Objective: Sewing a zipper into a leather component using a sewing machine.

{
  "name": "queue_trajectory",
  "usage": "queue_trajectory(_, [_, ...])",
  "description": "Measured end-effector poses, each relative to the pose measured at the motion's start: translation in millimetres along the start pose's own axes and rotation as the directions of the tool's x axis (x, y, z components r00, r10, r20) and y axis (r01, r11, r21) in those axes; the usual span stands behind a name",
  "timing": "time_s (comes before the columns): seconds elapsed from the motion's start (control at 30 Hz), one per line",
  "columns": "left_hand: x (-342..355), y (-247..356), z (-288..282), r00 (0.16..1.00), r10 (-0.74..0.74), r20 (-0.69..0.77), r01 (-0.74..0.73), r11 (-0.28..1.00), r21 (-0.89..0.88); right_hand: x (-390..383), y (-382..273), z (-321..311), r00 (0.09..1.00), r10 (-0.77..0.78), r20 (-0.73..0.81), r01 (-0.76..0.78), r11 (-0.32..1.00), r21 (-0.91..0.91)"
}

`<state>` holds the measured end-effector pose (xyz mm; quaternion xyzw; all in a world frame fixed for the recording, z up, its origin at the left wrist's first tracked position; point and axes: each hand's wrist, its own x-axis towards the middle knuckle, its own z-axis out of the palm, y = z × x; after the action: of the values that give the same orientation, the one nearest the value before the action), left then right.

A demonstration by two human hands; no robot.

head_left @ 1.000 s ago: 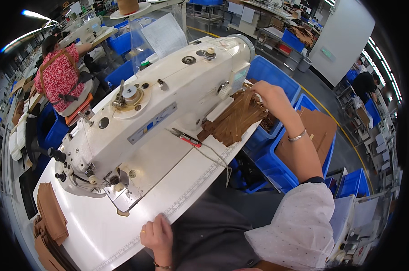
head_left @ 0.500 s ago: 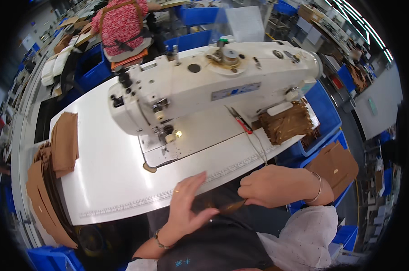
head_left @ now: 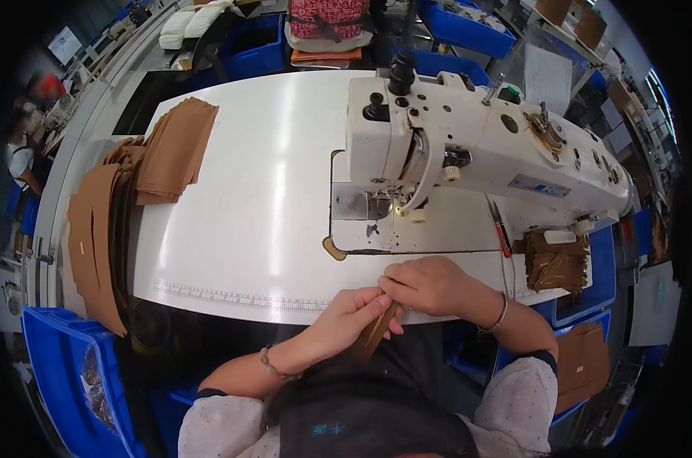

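Brown strip (head_left: 375, 333) held in both hands at the near edge of the white table (head_left: 239, 237), lower centre of the frame.
Left hand (head_left: 347, 320) grasps the strip between thumb and fingers while the right hand (head_left: 430, 286) pinches its upper end; the lower end blurs against the dark apron (head_left: 346, 401). The step in hand looks like straightening this one piece, and the next move likely calls for a steady pinch near its tip. Beyond, right of centre, stands the sewing machine (head_left: 476, 172); snips (head_left: 502, 235) and a brown bundle (head_left: 556, 263) lie farther right, stacked brown pieces (head_left: 179, 153) upper left.
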<state>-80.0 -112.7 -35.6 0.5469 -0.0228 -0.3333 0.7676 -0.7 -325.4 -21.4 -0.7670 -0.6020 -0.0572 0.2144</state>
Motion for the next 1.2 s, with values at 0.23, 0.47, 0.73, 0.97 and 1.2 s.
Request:
queue_trajectory(0.23, [56.8,46.4,-77.6,0.725,0.658,-0.204,-0.038,0.333,0.942,11.5,41.2,15.0,0.968,-0.189,-0.164,0.134,0.944,-0.3])
queue_trajectory(0.47, [116.0,53.7,-93.9,0.786,0.612,-0.086,-0.094,0.256,0.962,7.4,34.5,30.0,0.971,-0.168,-0.169,0.13,0.967,-0.218])
queue_trajectory(0.73, [94.1,66.2,-105.8,0.784,0.613,-0.1,0.089,0.049,0.995,11.4,41.2,27.9,0.982,-0.14,-0.129,0.116,0.977,-0.178])
queue_trajectory(0.97, [73.4,57.5,-89.2,0.715,0.678,0.167,0.019,-0.258,0.966,10.7,41.3,29.3,0.985,-0.123,-0.119,0.095,0.973,-0.212])
queue_trajectory(1.2, [77.0,35.1,-68.4,0.768,0.6,0.224,0.056,-0.411,0.91,8.7,41.4,32.1,0.985,-0.118,-0.125,0.089,0.972,-0.216])
